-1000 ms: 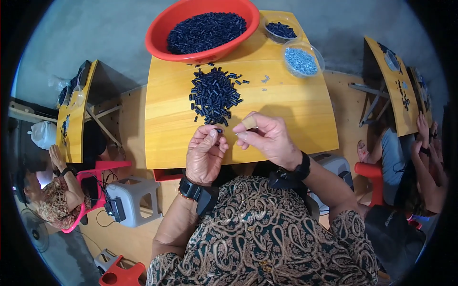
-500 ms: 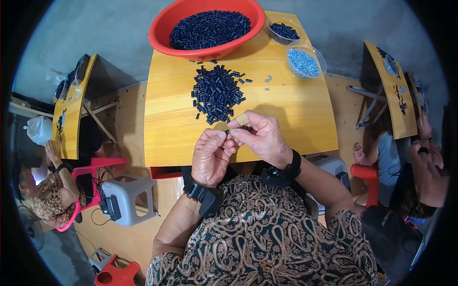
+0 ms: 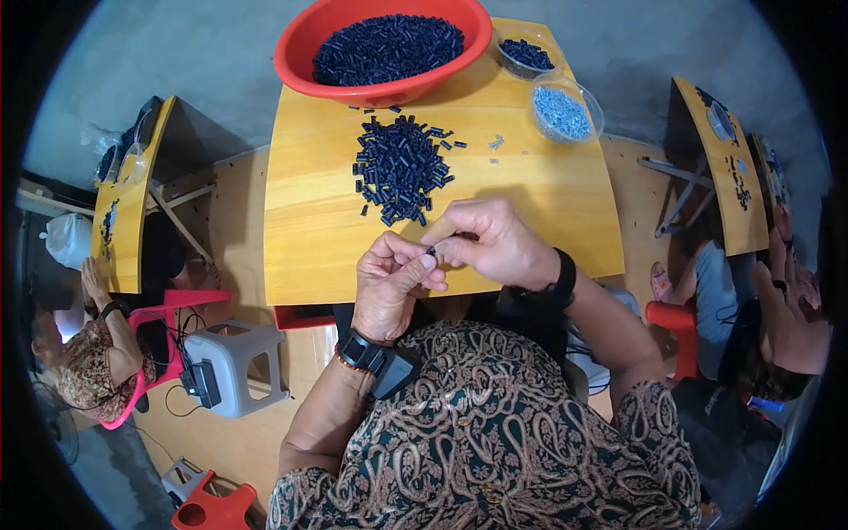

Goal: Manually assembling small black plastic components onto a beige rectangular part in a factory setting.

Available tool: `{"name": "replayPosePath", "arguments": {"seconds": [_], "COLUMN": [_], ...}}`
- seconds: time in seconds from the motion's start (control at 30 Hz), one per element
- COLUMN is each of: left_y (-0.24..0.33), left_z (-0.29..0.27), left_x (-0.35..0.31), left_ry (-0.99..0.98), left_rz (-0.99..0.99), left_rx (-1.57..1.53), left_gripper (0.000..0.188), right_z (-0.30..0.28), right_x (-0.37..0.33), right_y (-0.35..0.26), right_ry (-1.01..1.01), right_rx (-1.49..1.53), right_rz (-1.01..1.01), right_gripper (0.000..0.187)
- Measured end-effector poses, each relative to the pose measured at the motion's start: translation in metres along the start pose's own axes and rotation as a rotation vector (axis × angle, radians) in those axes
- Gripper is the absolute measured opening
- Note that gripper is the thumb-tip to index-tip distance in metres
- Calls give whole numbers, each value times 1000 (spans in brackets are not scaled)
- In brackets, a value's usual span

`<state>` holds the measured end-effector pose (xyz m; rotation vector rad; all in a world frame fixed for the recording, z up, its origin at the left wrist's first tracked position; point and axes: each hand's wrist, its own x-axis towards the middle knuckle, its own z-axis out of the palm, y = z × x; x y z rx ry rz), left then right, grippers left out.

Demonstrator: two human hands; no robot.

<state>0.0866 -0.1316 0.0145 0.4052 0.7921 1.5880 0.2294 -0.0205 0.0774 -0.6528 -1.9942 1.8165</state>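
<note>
My left hand (image 3: 395, 284) and my right hand (image 3: 493, 245) meet over the near part of a yellow wooden table (image 3: 548, 199). Together they pinch one small dark blue tube piece (image 3: 431, 252) between the fingertips. Just beyond the hands lies a loose pile of the same dark blue pieces (image 3: 402, 168). A red basin (image 3: 300, 62) heaped with more of them stands at the table's far edge.
Two clear bowls stand at the far right: one with dark pieces (image 3: 525, 53), one with pale blue-grey small parts (image 3: 563, 112). Other people sit at similar tables to the left (image 3: 128, 208) and right (image 3: 720, 177). A grey stool (image 3: 234, 367) stands at my left.
My hands have stayed together over the table's near edge; the fingers shifted slightly around the small piece. The view has drifted a little.
</note>
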Motion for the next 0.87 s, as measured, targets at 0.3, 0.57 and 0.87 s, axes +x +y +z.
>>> {"name": "replayPosePath", "arguments": {"seconds": [0.3,0.57,0.87], "left_y": [-3,-5,-11], "left_z": [1,-3,-10], "left_x": [3,2,-3], "left_ry": [-24,4,-37], "left_rz": [71,62,4], "left_rx": [58,-13,49], "left_gripper": [11,11,11], "right_z": [1,6,7], "right_x": [-4,-9,-16], "right_y": [1,10,27], "right_ry": [62,129,85], "right_rx": [-127,-110,-114], "right_rz": [-79,-116,-120], "right_gripper": [14,9,3]}}
